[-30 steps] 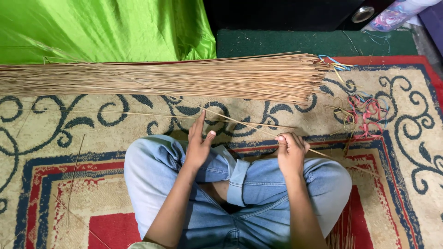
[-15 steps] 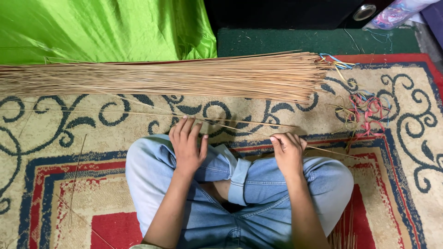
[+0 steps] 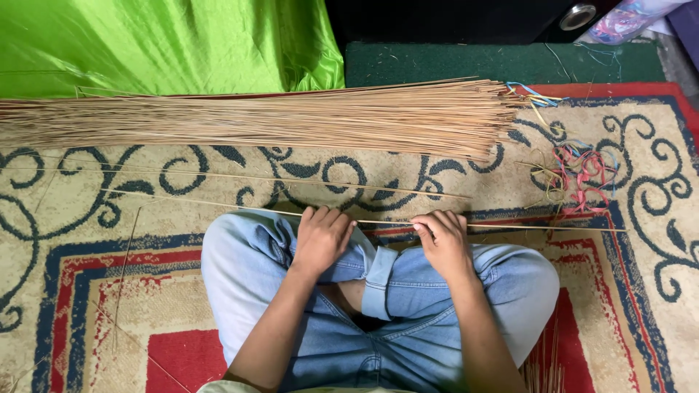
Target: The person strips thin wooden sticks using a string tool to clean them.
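A person sits cross-legged at lower centre on a patterned rug. The left hand and right hand both pinch one thin stick lying across the knees. A bundle of sticks spans the upper frame below green cloth.

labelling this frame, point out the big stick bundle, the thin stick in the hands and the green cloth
stick bundle [image 3: 291, 116], head view, middle of the pile
thin stick [image 3: 524, 226], head view, bare stretch right of the right hand
green cloth [image 3: 167, 44], head view, centre of the folds
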